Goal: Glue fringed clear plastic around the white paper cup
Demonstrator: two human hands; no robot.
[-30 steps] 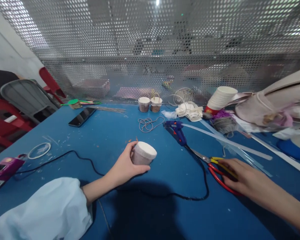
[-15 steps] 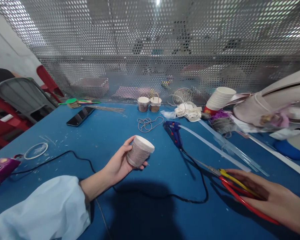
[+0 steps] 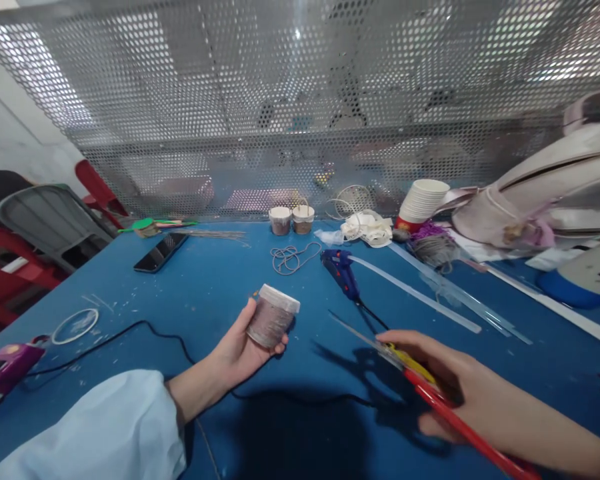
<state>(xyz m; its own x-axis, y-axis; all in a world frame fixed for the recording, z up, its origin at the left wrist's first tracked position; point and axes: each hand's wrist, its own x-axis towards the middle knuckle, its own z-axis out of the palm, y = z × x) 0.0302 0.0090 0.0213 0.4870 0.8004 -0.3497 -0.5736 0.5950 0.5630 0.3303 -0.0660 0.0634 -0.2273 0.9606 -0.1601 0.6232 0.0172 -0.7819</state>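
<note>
Wrapped round its lower side, my left hand holds a paper cup covered in grey-brown cord, its white rim bare and tilted to the right. My right hand grips scissors with red and yellow handles, raised over the table. Their blades look closed and point left toward the cup, with a gap between. Beyond the two hands, a blue hot glue gun with a long clear glue stick lies on the table. A loose loop of grey cord rests to its left.
Two small cord-wrapped cups stand by the perforated metal screen. A stack of paper cups, grey yarn and a pale bag are at right. On the left lie a phone, a white ring and a purple device.
My right hand has lifted the scissors and brought them left, nearer the cup. The cup has tipped slightly and shows more of its side. The camera view has tilted up a little.
</note>
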